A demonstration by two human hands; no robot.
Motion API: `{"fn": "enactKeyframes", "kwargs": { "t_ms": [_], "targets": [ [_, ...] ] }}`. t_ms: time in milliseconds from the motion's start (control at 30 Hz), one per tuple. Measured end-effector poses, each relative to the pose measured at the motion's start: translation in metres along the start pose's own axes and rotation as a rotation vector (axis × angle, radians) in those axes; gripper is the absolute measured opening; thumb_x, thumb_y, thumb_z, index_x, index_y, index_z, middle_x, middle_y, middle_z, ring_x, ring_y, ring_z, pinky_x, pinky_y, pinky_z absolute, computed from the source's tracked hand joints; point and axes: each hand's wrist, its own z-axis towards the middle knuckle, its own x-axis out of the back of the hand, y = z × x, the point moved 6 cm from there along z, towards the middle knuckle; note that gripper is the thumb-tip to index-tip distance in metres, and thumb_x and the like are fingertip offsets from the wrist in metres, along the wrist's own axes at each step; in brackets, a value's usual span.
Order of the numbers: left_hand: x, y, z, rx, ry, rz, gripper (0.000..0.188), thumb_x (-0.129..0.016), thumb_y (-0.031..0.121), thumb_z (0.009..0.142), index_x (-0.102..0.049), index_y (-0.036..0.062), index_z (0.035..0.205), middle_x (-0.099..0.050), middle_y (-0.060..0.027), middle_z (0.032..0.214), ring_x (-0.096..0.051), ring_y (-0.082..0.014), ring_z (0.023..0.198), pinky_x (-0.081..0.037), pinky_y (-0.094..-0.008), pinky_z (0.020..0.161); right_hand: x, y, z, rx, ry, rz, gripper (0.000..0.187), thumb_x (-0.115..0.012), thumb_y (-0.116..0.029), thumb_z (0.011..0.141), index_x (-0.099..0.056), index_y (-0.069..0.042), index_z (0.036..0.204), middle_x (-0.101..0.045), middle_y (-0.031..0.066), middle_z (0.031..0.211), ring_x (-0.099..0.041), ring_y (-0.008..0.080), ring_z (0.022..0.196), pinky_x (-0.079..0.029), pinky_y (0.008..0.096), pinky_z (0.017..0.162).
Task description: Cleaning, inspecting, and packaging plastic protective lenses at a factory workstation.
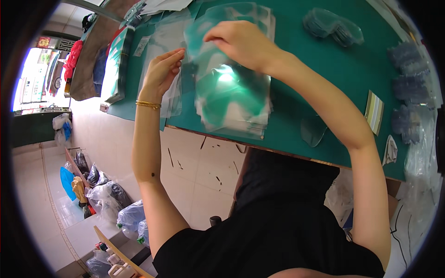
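Observation:
A stack of clear plastic sheets [232,104], whitish in places, lies on the green tabletop in front of me, with light glaring off its middle. Above its upper part is my right hand [241,44], thumb and fingers pinched together; whatever may be between them is too clear or small to see. My left hand [163,70] is beside the stack's left edge, its fingertips also pinched, over other clear plastic sheets [160,39]. I cannot make out what it holds, if anything. A gold-coloured bracelet [148,104] circles my left wrist.
Clear goggle-shaped plastic pieces [333,28] are stacked at the far right; one loose piece [313,131] lies near the front edge. Further right are a striped flat strip [374,112], a crumpled white cloth [390,150] and several plastic bundles [410,90]. A thick sheet bundle [117,65] stands left.

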Motion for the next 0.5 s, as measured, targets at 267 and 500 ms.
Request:
{"fn": "enactKeyframes", "kwargs": {
  "t_ms": [267, 500],
  "targets": [
    [-0.019, 0.008, 0.006, -0.065, 0.084, 0.053, 0.063, -0.069, 0.014, 0.090, -0.042, -0.0156, 0.138, -0.056, -0.0152, 0.118, -0.055, -0.0213, 0.110, -0.048, -0.0301, 0.093, -0.043, 0.045, 0.035, -0.168, -0.056, -0.074, 0.026, -0.061, -0.023, 0.091, -0.068, -0.004, 0.108, -0.067, 0.0184, 0.107, -0.064, 0.0368, 0.098, -0.050, 0.0431, 0.086],
    [-0.004, -0.004, 0.024, -0.028, 0.132, -0.035, 0.053, -0.070, 0.003, 0.087, -0.049, -0.0165, 0.132, -0.061, -0.0074, 0.096, -0.056, -0.0117, 0.080, -0.045, -0.0223, 0.069, -0.064, 0.032, 0.005, -0.085, -0.044, -0.182, 0.055, -0.072, -0.039, 0.086, -0.063, 0.002, 0.122, -0.055, 0.0173, 0.125, -0.052, 0.0347, 0.113, -0.047, 0.0416, 0.096]
  ]
}}
